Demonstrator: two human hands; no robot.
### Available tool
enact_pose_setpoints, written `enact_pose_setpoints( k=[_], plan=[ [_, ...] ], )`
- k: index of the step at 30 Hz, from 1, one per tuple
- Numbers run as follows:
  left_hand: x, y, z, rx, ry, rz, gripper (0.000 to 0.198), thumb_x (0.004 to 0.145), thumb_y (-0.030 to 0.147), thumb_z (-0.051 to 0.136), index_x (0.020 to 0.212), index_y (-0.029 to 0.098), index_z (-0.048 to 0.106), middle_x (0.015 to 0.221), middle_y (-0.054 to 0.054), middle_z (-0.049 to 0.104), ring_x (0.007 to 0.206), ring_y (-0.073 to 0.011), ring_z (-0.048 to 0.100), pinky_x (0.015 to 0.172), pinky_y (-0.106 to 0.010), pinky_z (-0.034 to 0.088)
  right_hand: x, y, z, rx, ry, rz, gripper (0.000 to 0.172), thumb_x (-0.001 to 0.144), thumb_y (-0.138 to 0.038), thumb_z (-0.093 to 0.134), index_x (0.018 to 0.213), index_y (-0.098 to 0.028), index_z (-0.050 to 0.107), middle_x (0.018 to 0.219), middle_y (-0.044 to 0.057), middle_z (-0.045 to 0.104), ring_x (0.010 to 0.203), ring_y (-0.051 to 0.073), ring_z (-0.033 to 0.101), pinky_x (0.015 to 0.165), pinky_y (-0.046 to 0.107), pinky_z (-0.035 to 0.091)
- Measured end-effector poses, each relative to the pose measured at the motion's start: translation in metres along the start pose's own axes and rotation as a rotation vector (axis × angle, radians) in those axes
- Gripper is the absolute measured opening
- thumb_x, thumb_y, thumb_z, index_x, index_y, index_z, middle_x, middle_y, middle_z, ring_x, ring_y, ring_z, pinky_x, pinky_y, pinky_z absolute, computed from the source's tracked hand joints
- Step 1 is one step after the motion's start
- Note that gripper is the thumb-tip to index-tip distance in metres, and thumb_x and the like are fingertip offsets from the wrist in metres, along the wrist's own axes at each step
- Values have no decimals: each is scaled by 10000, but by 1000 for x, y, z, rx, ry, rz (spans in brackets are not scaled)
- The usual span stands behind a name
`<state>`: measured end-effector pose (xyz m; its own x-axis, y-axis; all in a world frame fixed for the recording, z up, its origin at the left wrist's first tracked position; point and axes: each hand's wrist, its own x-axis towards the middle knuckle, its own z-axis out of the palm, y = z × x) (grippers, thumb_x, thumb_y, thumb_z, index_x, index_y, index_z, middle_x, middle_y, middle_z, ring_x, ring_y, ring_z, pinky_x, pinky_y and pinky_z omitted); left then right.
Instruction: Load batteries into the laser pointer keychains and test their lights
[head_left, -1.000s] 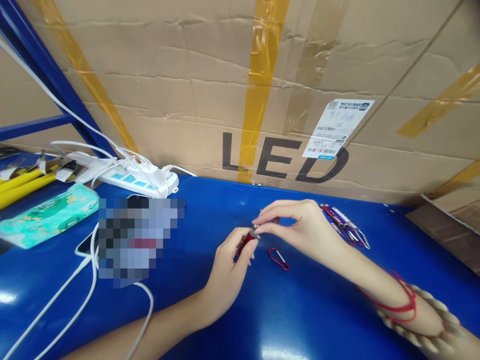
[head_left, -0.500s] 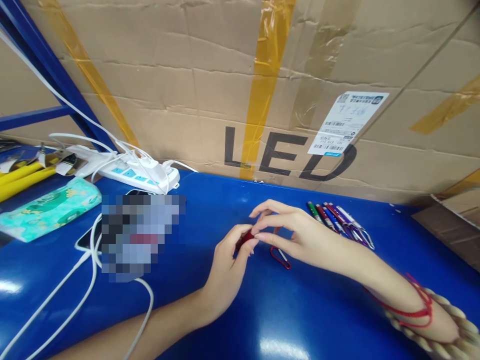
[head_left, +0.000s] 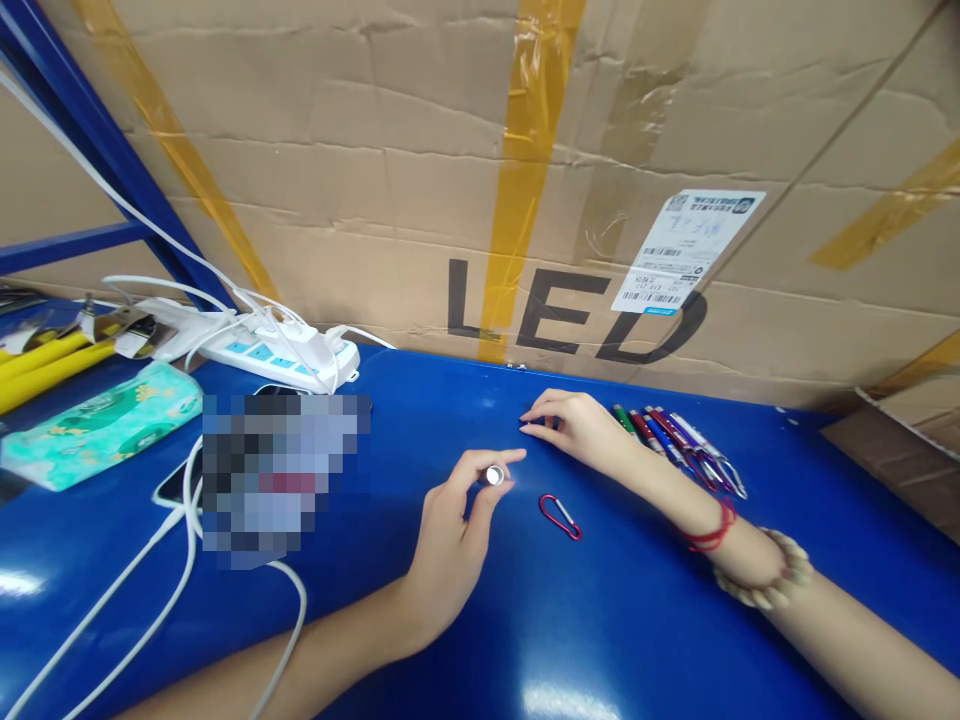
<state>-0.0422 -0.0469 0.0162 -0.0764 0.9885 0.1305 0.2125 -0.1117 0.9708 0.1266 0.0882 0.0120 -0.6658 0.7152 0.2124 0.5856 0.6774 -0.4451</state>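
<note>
My left hand pinches a small flashlight tube between thumb and fingers. Its round, silvery-white end faces me, and the fingers cover most of its body. Farther off and to the right, my right hand is low over the blue table, thumb and index tips close together. Anything between those tips is too small to make out. A red carabiner lies on the table between my two arms. Beyond my right forearm, several slim pen-like flashlights in green, red, blue and purple lie side by side with carabiners at their near ends.
Behind the blue table stands a large cardboard box marked LED. To the left are a white power strip, white cables, a blurred-out item, a green patterned packet and yellow rods.
My right hand has left the left hand and moved away toward the box, low over the table. The tube in my left hand now shows its silvery end; the carabiner is fully uncovered.
</note>
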Motion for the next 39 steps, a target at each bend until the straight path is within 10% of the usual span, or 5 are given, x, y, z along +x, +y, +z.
enact_pose_setpoints(
  k=[7,13,26,31,39],
  plan=[
    [0,-5,2,-105,-13,14,66,871,217,495,876,202,559,1026,-11,653,978,-152,597,846,-252,444,-7,-51,-30,272,167,7,152,719,-326,708,753,-180,681,679,9,674,585,126,612,541,225,502],
    [2,-5,4,-160,-68,-43,130,849,272,540,947,187,553,867,-9,669,831,-157,645,749,-251,497,-20,-80,-35,270,159,-360,143,853,-284,579,794,-192,670,784,26,675,701,120,625,636,228,520],
    [4,-6,5,-186,-51,-96,96,852,267,515,908,190,514,833,3,667,760,-133,656,714,-233,508,-9,-57,-47,168,-24,-144,222,829,-379,589,935,-203,673,931,53,651,821,160,621,663,250,510],
    [2,-6,6,-155,-76,-88,83,856,269,495,896,196,496,842,-12,672,736,-133,648,670,-229,493,17,-5,-36,-441,81,36,189,861,-249,540,1009,-216,653,1043,49,631,806,157,627,640,252,478],
    [1,-4,3,-142,-100,-86,93,858,287,469,892,202,486,799,-10,652,708,-138,634,619,-226,471,62,13,-2,-652,7,46,269,884,-266,467,1065,-201,655,990,79,618,882,210,603,527,262,362]
  ],
)
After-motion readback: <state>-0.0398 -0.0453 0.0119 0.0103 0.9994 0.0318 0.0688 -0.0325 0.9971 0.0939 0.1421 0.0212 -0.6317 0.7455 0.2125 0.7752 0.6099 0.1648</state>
